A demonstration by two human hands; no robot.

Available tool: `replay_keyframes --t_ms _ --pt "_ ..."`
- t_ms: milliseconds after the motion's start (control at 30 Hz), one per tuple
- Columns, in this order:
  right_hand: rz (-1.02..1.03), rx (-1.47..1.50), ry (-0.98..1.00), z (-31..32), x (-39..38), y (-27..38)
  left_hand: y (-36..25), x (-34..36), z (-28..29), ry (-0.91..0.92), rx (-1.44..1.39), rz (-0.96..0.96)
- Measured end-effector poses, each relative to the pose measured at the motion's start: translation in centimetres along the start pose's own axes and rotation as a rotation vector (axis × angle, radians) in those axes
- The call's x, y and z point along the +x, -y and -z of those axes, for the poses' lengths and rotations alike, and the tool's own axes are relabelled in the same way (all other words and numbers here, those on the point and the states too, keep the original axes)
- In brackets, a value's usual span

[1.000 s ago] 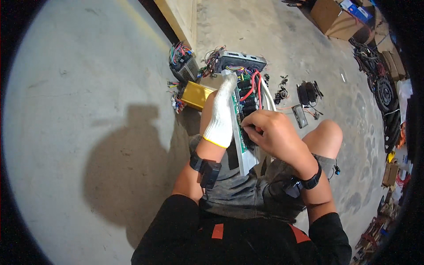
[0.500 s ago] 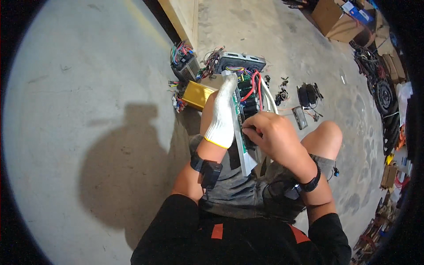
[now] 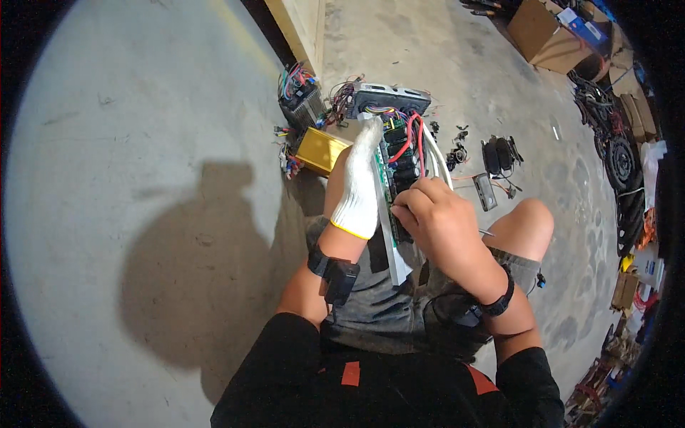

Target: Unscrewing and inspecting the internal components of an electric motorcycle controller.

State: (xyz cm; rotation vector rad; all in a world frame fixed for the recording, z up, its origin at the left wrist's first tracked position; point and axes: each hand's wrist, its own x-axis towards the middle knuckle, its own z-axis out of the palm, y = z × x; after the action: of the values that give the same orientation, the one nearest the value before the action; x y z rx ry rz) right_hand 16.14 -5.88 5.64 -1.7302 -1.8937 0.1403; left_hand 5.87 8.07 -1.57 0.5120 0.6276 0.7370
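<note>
My left hand [image 3: 359, 182], in a white knitted glove, is closed around the left side of a circuit board [image 3: 384, 175] with a long pale metal strip [image 3: 394, 258] along its edge. The board stands tilted over my lap, crowded with dark cylindrical parts. Thick red wires [image 3: 419, 143] and white cables [image 3: 441, 160] run from its far end. My bare right hand [image 3: 441, 217] is closed in a pinch against the board's right side, near its lower half. What its fingertips hold is hidden; a thin pale rod tip [image 3: 486, 232] pokes out beyond the hand.
Beyond the board lie a dark finned controller [image 3: 302, 107], a gold metal box [image 3: 321, 150] and a black housing [image 3: 391, 100] with coloured wires. Small black parts [image 3: 457, 152] and a silver case [image 3: 485, 192] sit on the floor to the right. Cardboard boxes [image 3: 542, 36] line the far right.
My right hand has turned slightly and shifted a little to the right, and the rod tip has come into view behind it. My left hand keeps its hold on the circuit board.
</note>
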Motion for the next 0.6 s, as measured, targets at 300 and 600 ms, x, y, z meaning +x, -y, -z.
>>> replay_keyframes --t_ms 300,600 --pt "-0.025 0.010 -0.001 -0.1 -0.1 0.1 0.3 0.4 0.3 0.026 -0.028 -0.042" --pt "-0.020 0.125 0.043 0.5 0.2 -0.4 -0.2 0.0 -0.1 0.007 0.051 -0.038"
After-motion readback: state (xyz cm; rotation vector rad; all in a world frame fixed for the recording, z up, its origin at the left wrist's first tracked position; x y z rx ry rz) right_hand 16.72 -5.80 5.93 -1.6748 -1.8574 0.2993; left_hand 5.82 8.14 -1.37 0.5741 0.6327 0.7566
